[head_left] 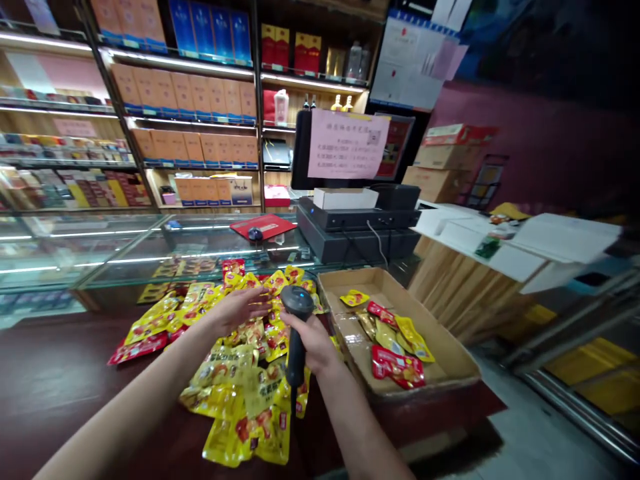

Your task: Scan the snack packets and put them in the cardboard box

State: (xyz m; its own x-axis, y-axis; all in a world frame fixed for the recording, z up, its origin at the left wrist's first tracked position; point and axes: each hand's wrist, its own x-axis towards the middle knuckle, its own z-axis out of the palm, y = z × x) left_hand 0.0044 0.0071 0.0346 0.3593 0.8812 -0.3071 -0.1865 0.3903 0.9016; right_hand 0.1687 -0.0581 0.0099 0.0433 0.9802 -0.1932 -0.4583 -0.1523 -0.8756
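Note:
My right hand [315, 340] is wrapped around the handle of a dark barcode scanner [297, 303], held above the snack packets. Stretched over the heap from the left, my left hand [240, 310] has its fingers extended, with no packet visibly gripped. Beneath both hands spreads a pile of yellow snack packets [250, 427], with a few red packets [143, 347] at its left edge. Right of the pile, a shallow cardboard box [450, 347] contains several packets, among them a red packet [397, 365] and a yellow packet [414, 339].
A glass display counter [200, 237] runs behind the dark red table [60, 393]. On it are a red mat [267, 227], a mouse [255, 234] and a black cash drawer [345, 243] below a monitor [303, 147]. Shelves of boxed goods [190, 93] line the back wall.

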